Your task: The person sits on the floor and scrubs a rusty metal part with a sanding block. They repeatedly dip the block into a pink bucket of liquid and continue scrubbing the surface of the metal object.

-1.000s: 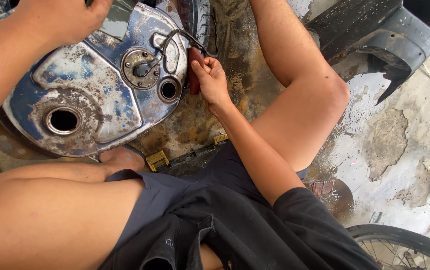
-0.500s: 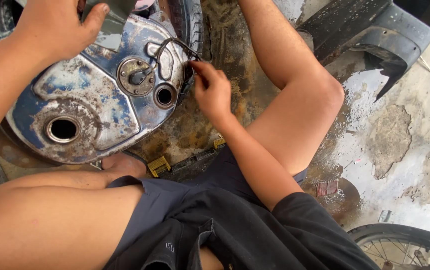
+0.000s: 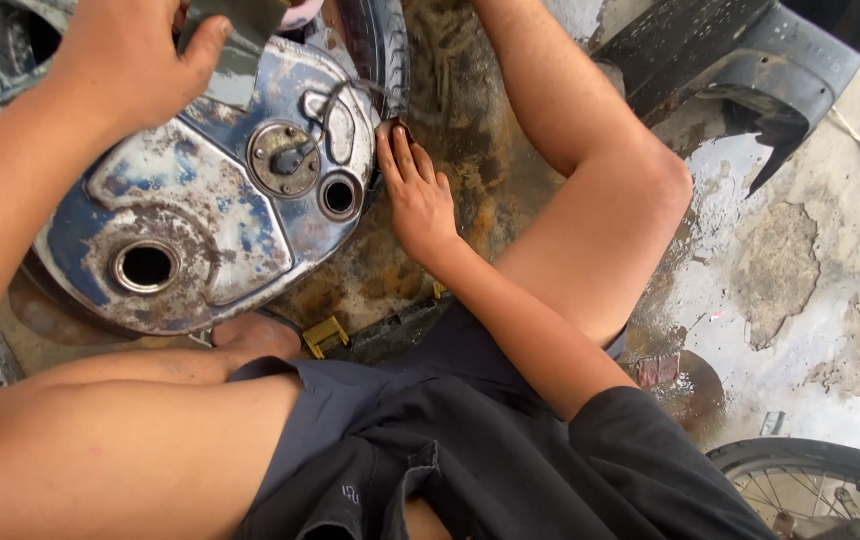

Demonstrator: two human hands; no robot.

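1. Nearest the camera are the person's dark shorts (image 3: 430, 450) and two bare legs, one along the bottom left, one bent up at the right.
2. One spoked wheel (image 3: 830, 490) shows at the bottom right corner, on cracked concrete floor (image 3: 780, 300).
3. A yellow-tipped tool (image 3: 325, 335) lies on the ground just below the tank's lower edge.
4. The right hand (image 3: 418, 195) lies flat with its fingers (image 3: 395, 150) stretched out and loose, gripping nothing; the fingertips touch the right rim of the fuel tank (image 3: 190, 220).
5. The one tank, blue paint worn to rust and bare metal, lies on stained ground between the legs, left of that hand. It shows two open round holes and one round cap fitting with a thin black hose (image 3: 335, 100) arching from it.
6. Farthest, the left hand (image 3: 135, 60) rests at the tank's top edge, fingers curled around a grey-green object (image 3: 235, 25) whose kind I cannot tell.
7. One black plastic body panel (image 3: 750, 60) lies at the top right.
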